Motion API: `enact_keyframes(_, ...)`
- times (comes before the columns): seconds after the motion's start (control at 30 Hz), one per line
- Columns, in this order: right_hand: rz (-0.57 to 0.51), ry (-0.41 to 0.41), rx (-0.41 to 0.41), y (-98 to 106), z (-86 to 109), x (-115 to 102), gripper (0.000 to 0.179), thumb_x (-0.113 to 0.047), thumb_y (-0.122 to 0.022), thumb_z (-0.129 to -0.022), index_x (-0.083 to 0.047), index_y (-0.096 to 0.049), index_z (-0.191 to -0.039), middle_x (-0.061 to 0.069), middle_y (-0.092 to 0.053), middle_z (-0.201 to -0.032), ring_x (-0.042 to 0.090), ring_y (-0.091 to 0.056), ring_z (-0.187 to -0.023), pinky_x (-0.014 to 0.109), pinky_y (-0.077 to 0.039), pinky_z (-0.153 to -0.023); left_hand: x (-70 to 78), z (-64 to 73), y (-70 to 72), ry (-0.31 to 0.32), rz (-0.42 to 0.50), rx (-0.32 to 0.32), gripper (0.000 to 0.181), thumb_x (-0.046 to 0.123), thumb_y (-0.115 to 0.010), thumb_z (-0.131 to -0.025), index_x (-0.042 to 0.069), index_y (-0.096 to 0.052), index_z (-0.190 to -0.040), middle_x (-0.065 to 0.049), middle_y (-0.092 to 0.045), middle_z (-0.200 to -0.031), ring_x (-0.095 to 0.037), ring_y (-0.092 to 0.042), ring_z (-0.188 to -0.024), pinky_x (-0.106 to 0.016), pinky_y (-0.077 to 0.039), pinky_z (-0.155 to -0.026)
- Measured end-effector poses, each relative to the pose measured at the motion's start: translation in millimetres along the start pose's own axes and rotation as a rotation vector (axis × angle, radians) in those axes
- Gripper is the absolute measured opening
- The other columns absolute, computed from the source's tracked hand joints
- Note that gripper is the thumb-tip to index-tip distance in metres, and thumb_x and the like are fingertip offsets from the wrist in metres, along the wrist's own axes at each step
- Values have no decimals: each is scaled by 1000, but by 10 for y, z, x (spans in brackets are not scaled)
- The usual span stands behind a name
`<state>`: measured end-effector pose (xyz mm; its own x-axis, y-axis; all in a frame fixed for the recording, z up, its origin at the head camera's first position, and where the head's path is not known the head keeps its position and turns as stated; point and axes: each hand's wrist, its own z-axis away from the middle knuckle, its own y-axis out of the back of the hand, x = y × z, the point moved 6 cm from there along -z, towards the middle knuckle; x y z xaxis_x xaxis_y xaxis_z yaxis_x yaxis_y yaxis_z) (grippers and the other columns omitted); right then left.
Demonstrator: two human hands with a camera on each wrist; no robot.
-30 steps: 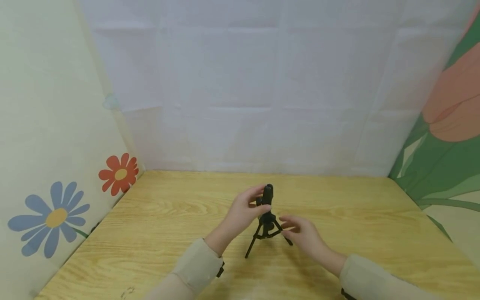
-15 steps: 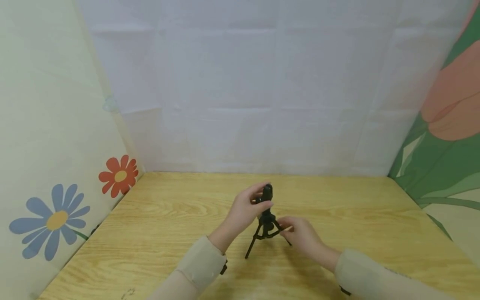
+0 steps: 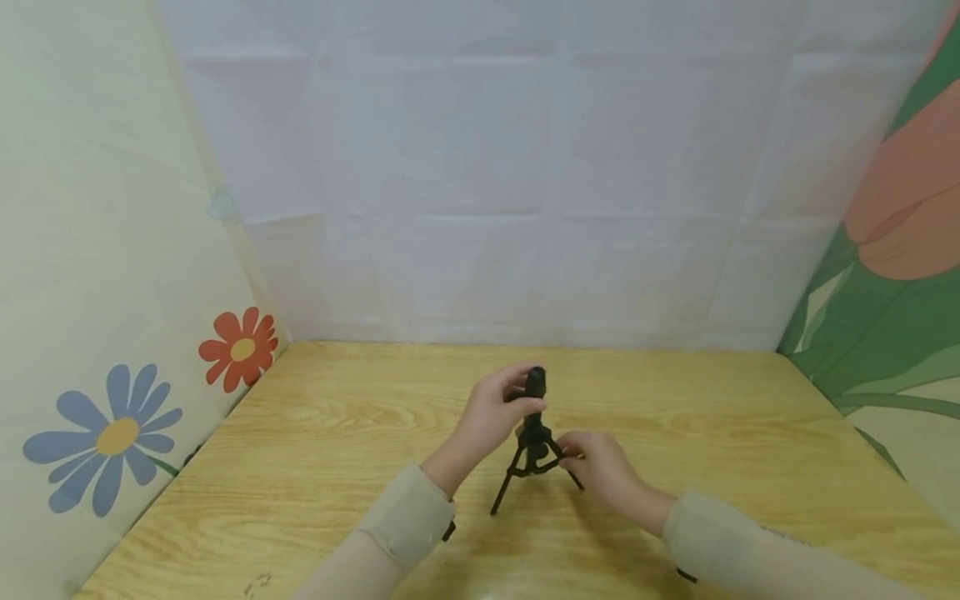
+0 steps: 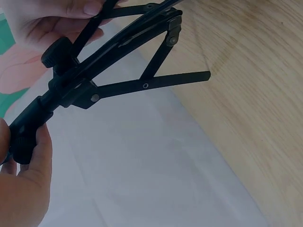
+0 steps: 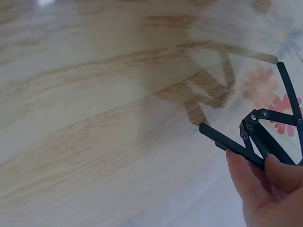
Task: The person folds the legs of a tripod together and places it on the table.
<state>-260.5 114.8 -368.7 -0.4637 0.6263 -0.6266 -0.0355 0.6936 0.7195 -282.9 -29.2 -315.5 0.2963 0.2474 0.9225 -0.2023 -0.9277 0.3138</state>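
A small black tripod (image 3: 533, 433) stands in the middle of the head view with its legs spread. My left hand (image 3: 487, 417) grips its upper part, thumb on the near side and fingers behind. In the left wrist view, the tripod's knob (image 4: 57, 52), hinged braces and legs show beyond that grip. My right hand (image 3: 606, 471) pinches the tripod's right leg between thumb and fingers. Seen from the right wrist, that leg (image 5: 227, 142) runs out past the fingertips, with the centre post and another leg behind it.
The tripod is on a wood-grain table (image 3: 337, 433). A white sheet (image 3: 480, 183) hangs behind it. At the left is a panel with a blue flower (image 3: 114, 437) and a red flower (image 3: 242, 349); the right panel bears a large pink tulip (image 3: 911, 196).
My right hand has moved slightly left and closed onto the tripod's right leg. My left hand keeps its grip on the upper part, and the tripod has hardly moved.
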Motion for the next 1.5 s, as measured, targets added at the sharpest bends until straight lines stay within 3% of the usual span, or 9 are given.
enact_keyframes(0.23, 3, 49, 20, -22, -3, -10, 13, 13, -70, -79, 4, -69, -90, 14, -71, -86, 29, -69, -80, 37, -57, -68, -19, -11, 8, -9, 20, 2, 50, 7, -69, -90, 4, -54, -138, -16, -64, -113, -28, -64, -100, -37, -55, -82)
enact_keyframes(0.5, -66, -10, 44, -45, -29, 10, 14, 15, -67, -80, 3, -68, -86, 17, -71, -87, 30, -69, -82, 37, -57, -68, -26, -26, 15, -3, 40, 3, 50, 6, -69, -90, 4, -54, -138, -14, -64, -112, -26, -64, -100, -37, -54, -86)
enact_keyframes(0.7, -160, -29, 25, -52, -23, 14, 15, 17, -65, -81, 3, -66, -86, 19, -70, -87, 28, -68, -78, 26, -54, -54, 1, -2, 3, -6, 57, -4, 50, 5, -68, -90, 3, -53, -138, -14, -63, -112, -26, -64, -99, -37, -54, -86)
enact_keyframes(0.87, -215, -70, 2, -76, -34, 29, 14, 16, -64, -83, 4, -66, -90, 21, -70, -89, 29, -68, -78, 29, -55, -54, 14, 12, -13, -8, 65, -15, 50, 6, -69, -90, 2, -53, -138, -15, -63, -113, -25, -65, -97, -37, -54, -85)
enact_keyframes(1.2, -249, -81, -8, -94, -44, 31, 14, 15, -63, -84, 5, -66, -94, 21, -70, -90, 28, -69, -78, 32, -56, -55, -12, 1, -11, -14, 88, -57, 51, 5, -67, -91, 2, -51, -139, -16, -62, -115, -26, -64, -99, -38, -53, -87)
enact_keyframes(1.5, -253, -17, -47, -88, -48, 9, 11, 15, -65, -83, 8, -65, -92, 24, -70, -89, 28, -69, -75, 31, -56, -55, -67, -14, 12, 11, 106, -144, 53, 10, -67, -92, 3, -49, -141, -14, -61, -122, -28, -60, -110, -40, -51, -92)
